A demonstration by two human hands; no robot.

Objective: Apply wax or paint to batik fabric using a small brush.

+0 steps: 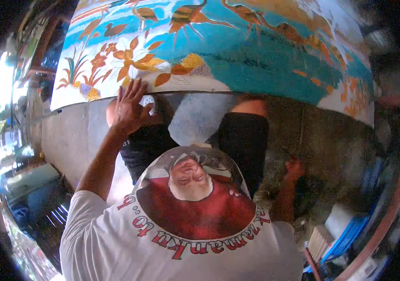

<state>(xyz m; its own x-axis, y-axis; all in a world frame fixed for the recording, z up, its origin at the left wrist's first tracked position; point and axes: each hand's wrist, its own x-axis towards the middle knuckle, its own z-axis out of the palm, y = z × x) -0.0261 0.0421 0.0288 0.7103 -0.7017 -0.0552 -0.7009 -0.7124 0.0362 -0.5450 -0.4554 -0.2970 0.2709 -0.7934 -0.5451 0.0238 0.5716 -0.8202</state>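
Note:
Before me lies a large painted panel (256, 65) with a white and teal ground. Orange-brown birds, flowers and leaves are painted over it, with small patches of yellow and purple. My left hand (132, 107) rests at its near edge with fingers spread, the fingertips on the white painted part. No object shows in that hand. Down at my right side, apart from the panel, is my right hand (295, 169). It is dim and smeared, so its fingers and anything in them cannot be made out.
My knees, in black shorts (244, 145), reach the panel's near edge. At lower right are a cardboard piece (320, 240) and a blue plastic item (349, 236), beside a reddish bar (394, 210). A pale box-like object (29, 180) stands at left.

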